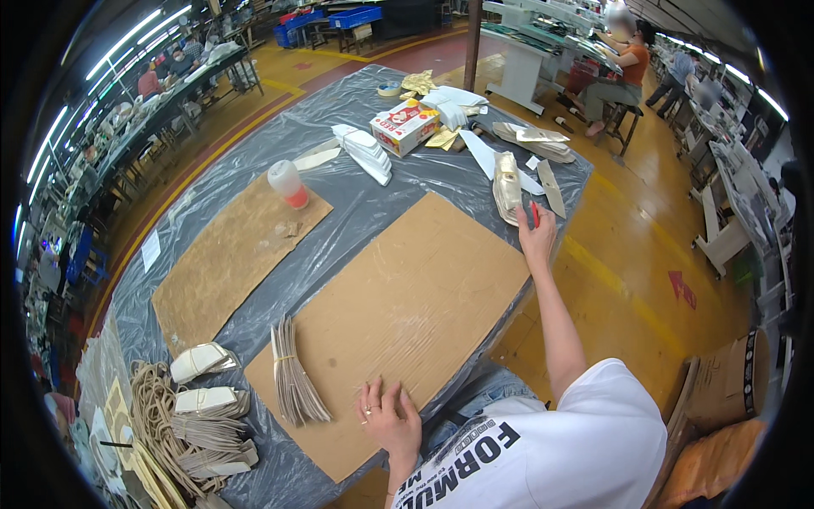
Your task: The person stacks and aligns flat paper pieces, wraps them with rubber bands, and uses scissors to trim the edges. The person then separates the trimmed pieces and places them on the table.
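Observation:
My left hand (390, 417) rests with its fingers apart on the near edge of a large cardboard sheet (398, 280), holding nothing. Just left of it, a banded bundle of thin grey-beige strips (297, 373) lies on the cardboard. My right hand (538, 239) reaches to the table's right side. A slim red pen-like tool (535, 215) sticks up from its fingers; its lower end is hidden. That hand is right by the near end of a cream bundle of cut pieces (507, 188); whether they touch, I cannot tell. A flat beige piece (551, 188) lies close by.
A red-and-white box (404, 127), white stacked pieces (363, 153) and more bundles sit at the far side. A bottle with red liquid (288, 185) stands on a brown board (237, 254). Beige cords (161, 424) and banded stacks (212, 424) crowd the near left. A person (626, 68) sits beyond.

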`<act>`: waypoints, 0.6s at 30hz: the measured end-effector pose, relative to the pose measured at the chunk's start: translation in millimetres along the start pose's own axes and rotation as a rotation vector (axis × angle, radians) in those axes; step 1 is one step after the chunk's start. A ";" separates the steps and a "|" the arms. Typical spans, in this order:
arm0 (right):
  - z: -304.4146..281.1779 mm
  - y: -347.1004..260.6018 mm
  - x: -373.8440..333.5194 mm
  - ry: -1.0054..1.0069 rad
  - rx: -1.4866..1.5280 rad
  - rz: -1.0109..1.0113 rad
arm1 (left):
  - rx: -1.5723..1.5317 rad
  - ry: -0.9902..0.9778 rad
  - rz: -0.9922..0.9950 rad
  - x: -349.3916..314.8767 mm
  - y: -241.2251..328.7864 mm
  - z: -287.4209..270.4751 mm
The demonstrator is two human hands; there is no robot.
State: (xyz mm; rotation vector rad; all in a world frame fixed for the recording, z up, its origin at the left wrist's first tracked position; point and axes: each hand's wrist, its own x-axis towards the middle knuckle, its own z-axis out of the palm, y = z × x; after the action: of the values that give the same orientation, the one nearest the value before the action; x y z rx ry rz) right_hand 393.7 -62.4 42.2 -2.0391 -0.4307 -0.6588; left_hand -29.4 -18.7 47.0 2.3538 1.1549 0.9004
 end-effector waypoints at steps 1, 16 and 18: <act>-1.4 -0.8 -1.3 0.005 -0.046 -0.025 | -0.002 -0.004 0.009 -0.2 -0.7 0.3; -0.5 57.9 245.6 -0.377 -0.494 -0.222 | -0.006 -0.045 -0.118 -1.7 5.3 -0.1; 12.3 69.1 286.1 -0.593 -0.562 -0.262 | -0.021 -0.043 -0.200 6.1 8.9 -8.4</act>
State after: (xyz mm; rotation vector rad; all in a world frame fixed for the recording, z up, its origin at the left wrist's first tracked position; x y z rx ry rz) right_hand 661.8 -75.0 163.6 -2.7462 -0.9516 -0.3281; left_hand -27.2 -18.7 60.5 2.1827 1.3279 0.7851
